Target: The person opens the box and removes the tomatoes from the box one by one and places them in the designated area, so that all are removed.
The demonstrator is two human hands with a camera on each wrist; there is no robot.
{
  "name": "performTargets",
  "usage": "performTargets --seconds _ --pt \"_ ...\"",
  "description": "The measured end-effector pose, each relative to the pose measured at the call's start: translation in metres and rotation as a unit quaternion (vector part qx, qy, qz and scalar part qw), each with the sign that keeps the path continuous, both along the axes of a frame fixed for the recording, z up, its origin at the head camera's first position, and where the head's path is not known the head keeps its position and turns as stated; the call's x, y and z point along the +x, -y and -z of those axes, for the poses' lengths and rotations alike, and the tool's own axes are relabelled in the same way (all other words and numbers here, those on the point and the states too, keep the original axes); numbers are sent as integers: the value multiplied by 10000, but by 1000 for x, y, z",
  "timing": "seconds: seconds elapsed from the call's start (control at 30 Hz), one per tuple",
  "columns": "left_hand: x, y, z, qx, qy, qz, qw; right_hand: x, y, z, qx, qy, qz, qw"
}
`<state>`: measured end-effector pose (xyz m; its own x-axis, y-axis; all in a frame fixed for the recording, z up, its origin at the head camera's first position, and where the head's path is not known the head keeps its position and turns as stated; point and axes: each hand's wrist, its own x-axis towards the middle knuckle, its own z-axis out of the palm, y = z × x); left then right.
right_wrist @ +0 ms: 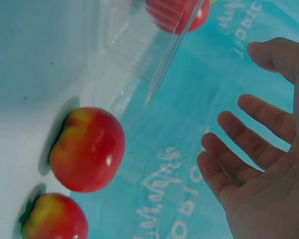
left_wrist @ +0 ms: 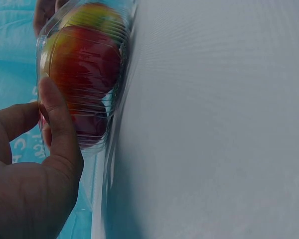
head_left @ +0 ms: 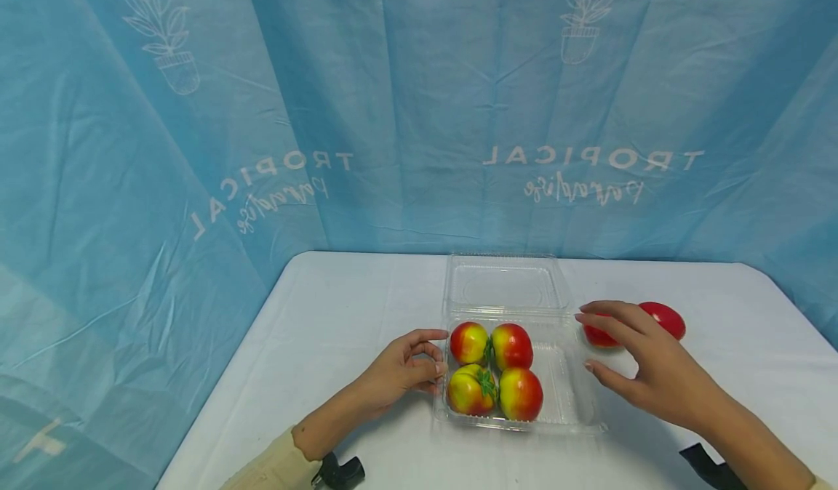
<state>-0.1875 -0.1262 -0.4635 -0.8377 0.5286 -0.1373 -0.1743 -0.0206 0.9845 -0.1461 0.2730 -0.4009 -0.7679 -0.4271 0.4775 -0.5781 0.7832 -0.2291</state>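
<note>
Clear ribbed plastic box [head_left: 555, 374], pinched by left fingers [left_wrist: 60, 119], holds four glossy round fruits [head_left: 521, 394]; right fingers [right_wrist: 248, 140] spread apart.

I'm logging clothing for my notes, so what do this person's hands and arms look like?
The left hand and right hand wear no gloves. A beige sleeve ends on the left forearm, a sliver of another on the right. Black gear shows beside each forearm.
</note>
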Motion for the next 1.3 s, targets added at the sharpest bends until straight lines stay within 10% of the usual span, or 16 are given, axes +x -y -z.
performTargets --seconds 1.3 --pt "0 0 -1 -42 -23 24 10000 13 56 17 117 1124 -549 9921"
